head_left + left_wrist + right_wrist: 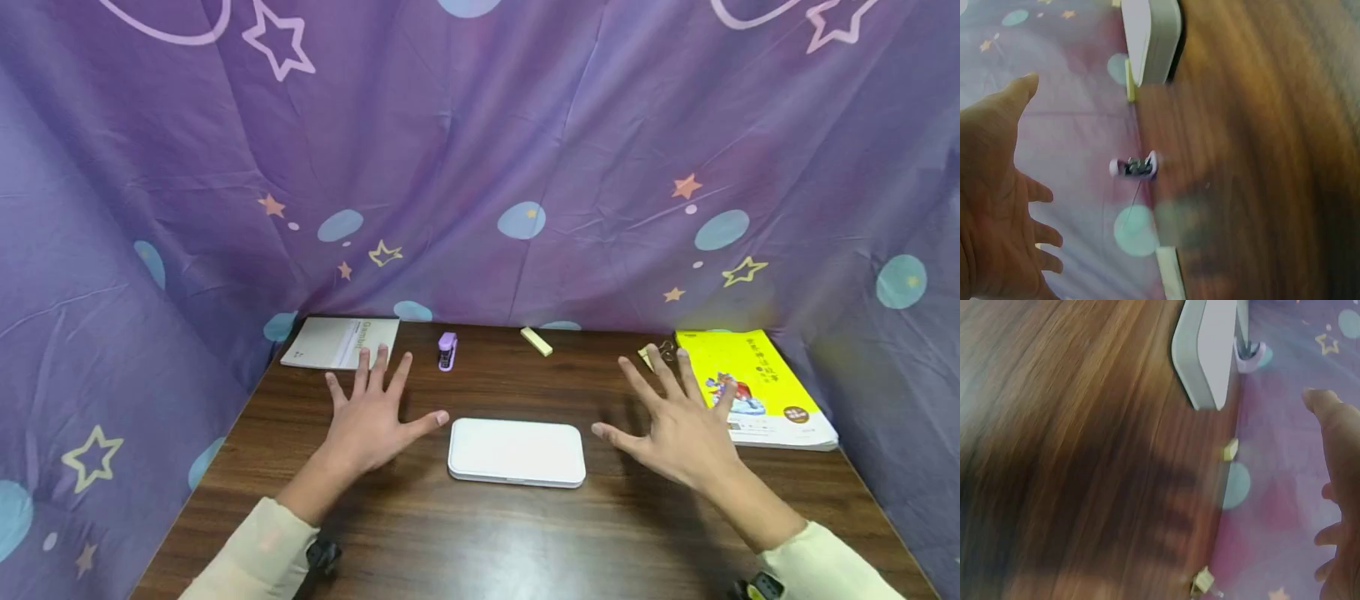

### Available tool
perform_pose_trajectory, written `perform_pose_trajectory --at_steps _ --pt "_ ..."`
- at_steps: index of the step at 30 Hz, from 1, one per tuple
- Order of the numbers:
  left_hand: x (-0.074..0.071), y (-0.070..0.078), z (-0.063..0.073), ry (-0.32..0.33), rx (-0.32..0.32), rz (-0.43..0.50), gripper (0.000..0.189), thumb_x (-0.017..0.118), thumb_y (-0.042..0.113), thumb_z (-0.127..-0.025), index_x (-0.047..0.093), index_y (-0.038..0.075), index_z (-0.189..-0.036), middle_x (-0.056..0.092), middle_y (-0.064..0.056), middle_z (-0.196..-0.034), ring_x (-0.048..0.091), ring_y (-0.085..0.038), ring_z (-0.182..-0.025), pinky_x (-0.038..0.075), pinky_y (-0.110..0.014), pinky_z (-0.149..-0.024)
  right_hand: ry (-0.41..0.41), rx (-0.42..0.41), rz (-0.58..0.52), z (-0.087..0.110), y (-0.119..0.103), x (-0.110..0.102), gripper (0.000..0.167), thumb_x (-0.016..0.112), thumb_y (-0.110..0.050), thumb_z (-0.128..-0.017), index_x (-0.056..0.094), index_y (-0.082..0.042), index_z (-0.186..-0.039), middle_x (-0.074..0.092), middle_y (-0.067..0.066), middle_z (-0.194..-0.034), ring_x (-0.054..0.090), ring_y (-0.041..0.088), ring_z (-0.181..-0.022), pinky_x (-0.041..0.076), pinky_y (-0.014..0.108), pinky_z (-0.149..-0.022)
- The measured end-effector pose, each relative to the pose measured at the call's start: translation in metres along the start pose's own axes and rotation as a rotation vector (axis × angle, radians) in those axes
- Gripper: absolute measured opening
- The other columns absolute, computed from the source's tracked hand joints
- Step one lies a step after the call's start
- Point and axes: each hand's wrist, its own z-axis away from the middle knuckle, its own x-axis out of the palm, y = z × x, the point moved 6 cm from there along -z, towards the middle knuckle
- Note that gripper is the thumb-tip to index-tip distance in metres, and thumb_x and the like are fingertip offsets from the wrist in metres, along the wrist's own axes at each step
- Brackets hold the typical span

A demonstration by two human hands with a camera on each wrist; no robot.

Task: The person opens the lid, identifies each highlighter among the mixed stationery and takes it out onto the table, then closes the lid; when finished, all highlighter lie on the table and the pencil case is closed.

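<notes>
A flat white case point(517, 452) with rounded corners lies on the table between my hands. My left hand point(371, 425) hovers to its left with the fingers spread, the thumb tip close to the case's corner. Over the table on the other side, my right hand point(682, 433) is also spread and holds nothing. Its fingers overlap a yellow binder clip point(647, 358) and the edge of a yellow book point(757, 367) in the head view. In the left wrist view, the case point(1154, 37) shows end-on, beyond the thumb.
Along the back of the table are a notebook point(330, 342) at the left, a small purple stapler point(447, 352) and a pale yellow bar point(536, 341). A purple patterned curtain point(450, 167) hangs behind the table and at both sides.
</notes>
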Motion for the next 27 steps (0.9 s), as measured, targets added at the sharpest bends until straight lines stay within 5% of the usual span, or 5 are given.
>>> perform_pose_trajectory --at_steps 11,17,22,27 --pt "0.044 0.029 0.007 -0.084 0.097 0.006 0.116 0.044 0.096 -0.094 0.018 0.021 -0.179 0.006 -0.014 -0.187 -0.006 -0.041 -0.174 -0.003 -0.087 -0.129 -0.047 -0.125 0.009 -0.012 -0.048 0.018 0.108 0.055 -0.097 -0.087 0.032 -0.038 -0.175 0.028 0.01 -0.184 0.028 0.043 -0.169 0.004 0.097 -0.12" --pt "0.067 0.039 0.01 -0.135 0.103 0.042 0.119 0.051 0.096 -0.092 0.03 0.014 -0.176 0.02 -0.017 -0.185 0.009 -0.042 -0.174 0.006 -0.085 -0.131 -0.046 -0.211 -0.006 -0.01 -0.069 0.033 0.108 0.058 -0.095 -0.088 0.036 -0.036 -0.174 0.034 0.009 -0.182 0.036 0.041 -0.167 0.014 0.094 -0.122" --pt "0.078 0.043 0.014 -0.178 0.111 0.093 0.127 0.057 0.096 -0.087 0.033 0.007 -0.174 0.026 -0.018 -0.183 0.013 -0.041 -0.174 0.008 -0.083 -0.133 -0.062 -0.272 -0.016 -0.005 -0.081 0.048 0.11 0.056 -0.096 -0.088 0.036 -0.031 -0.175 0.036 0.008 -0.181 0.038 0.04 -0.166 0.021 0.089 -0.126" --pt "0.082 0.046 0.014 -0.156 0.15 0.108 0.128 0.07 0.091 -0.083 0.039 0.004 -0.171 0.034 -0.02 -0.18 0.021 -0.041 -0.172 0.015 -0.084 -0.131 -0.073 -0.335 -0.035 0.001 -0.091 0.064 0.111 0.058 -0.095 -0.088 0.039 -0.028 -0.174 0.04 0.008 -0.179 0.041 0.04 -0.164 0.028 0.082 -0.128"
